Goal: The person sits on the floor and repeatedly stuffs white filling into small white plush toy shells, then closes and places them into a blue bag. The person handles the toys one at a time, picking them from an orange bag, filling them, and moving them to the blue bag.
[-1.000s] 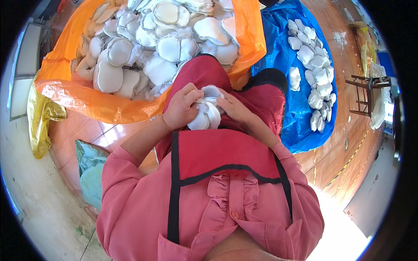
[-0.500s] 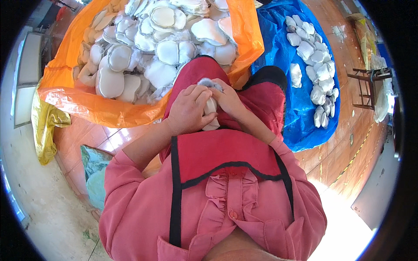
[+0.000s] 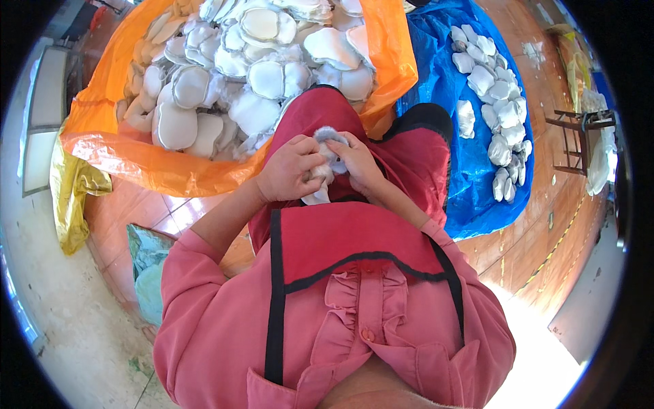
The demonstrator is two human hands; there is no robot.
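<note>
Over my lap, both hands hold one small plush piece point(image 3: 330, 135), with grey fluffy pile at its far end and white cloth trailing toward me. My left hand point(image 3: 293, 170) is closed round its left side, fingers curled into the cloth. My right hand point(image 3: 357, 162) pinches the fluffy part from the right, thumb on top. The fingers hide much of the piece, so its full shape cannot be made out. Just beyond my knees lies a large heap of flat white padded pieces point(image 3: 254, 112) with rounded lobes and fuzzy grey edges.
An orange plastic sheet point(image 3: 163, 176) surrounds the heap. On the right, a blue plastic sheet point(image 3: 470, 198) bears several small white plush pieces point(image 3: 508, 112). A wooden stool point(image 3: 575, 140) stands farther right. Yellow point(image 3: 71, 204) and green plastic bags point(image 3: 151, 273) lie on the left.
My hands have drawn slightly apart, and more of the grey pile shows between them. My right thumb now presses onto the fluffy part; the left fingers have curled tighter.
</note>
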